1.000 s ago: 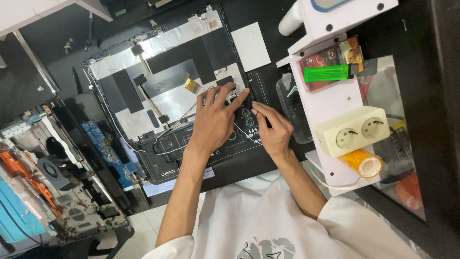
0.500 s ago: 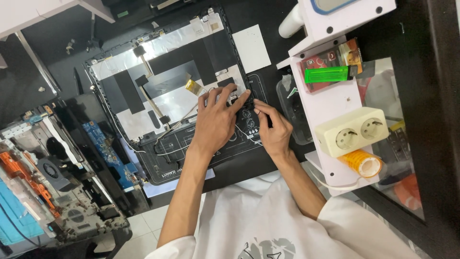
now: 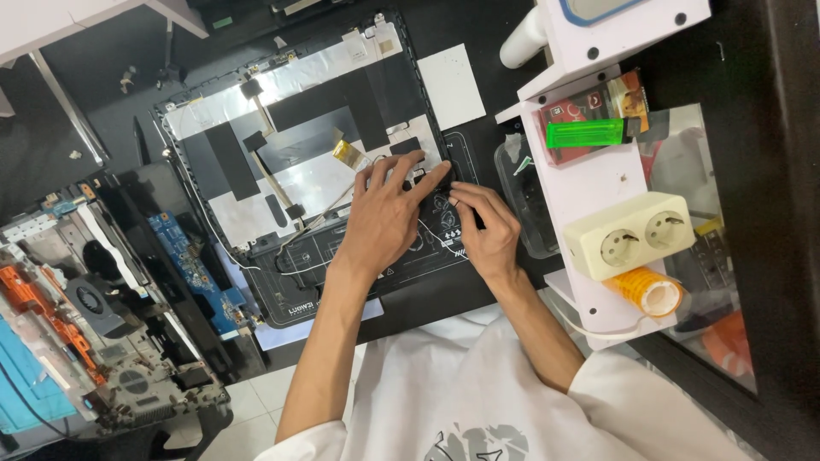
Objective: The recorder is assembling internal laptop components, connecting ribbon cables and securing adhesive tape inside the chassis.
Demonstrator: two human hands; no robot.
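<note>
Left hand (image 3: 389,213) flat, fingers spread on one opened laptop lid (image 3: 299,162) mid-mat; right hand (image 3: 487,226) pinches a small dark part beside it. One green lighter (image 3: 589,132), one double socket (image 3: 632,235), black table (image 3: 128,128).

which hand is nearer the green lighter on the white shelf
Right. The right hand rests on the black mat below and left of the green lighter, closer to the white shelf. The left hand lies farther left, on the opened laptop panel.
</note>
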